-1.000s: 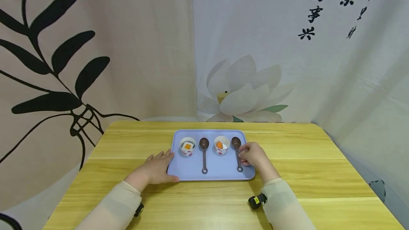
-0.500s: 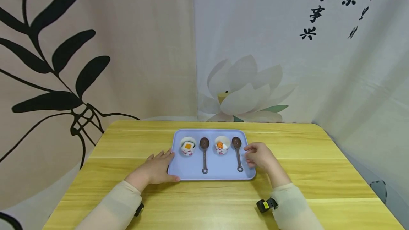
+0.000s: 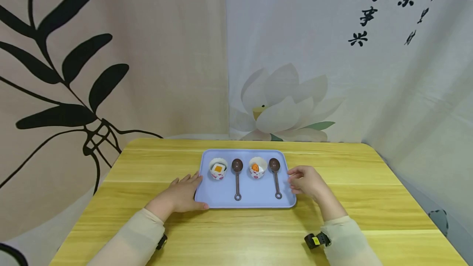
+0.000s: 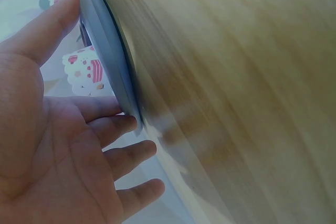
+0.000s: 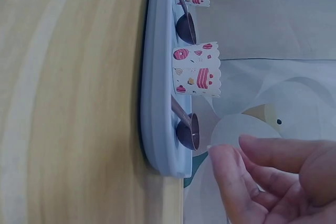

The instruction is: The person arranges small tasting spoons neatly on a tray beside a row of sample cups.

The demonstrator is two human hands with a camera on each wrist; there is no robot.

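Observation:
A pale blue tray [image 3: 219,196] lies on the table. On it, from left to right, are a printed paper cup [image 3: 217,176] holding a white and orange piece, a brown spoon [image 3: 237,166], a second paper cup [image 3: 257,174] with an orange piece inside, and another brown spoon [image 3: 274,166]. My left hand [image 3: 180,196] rests on the tray's left end, fingers spread at the side and thumb at the front corner. Just off the tray's right edge hovers my right hand [image 3: 306,182], fingers loosely bent and holding nothing. In the right wrist view its fingertips [image 5: 223,156] are apart from the nearer spoon [image 5: 189,132].
The yellow wood-grain table [image 3: 236,233] extends around the tray on all sides. Behind it hangs a curtain [image 3: 177,73] printed with leaves, a lotus and dark characters. A black wrist device [image 3: 317,240] sits at the right sleeve.
My right hand has let go of the right spoon's handle and moved rightward, off to the tray's edge. The spoon stays on the tray; my left hand keeps its place.

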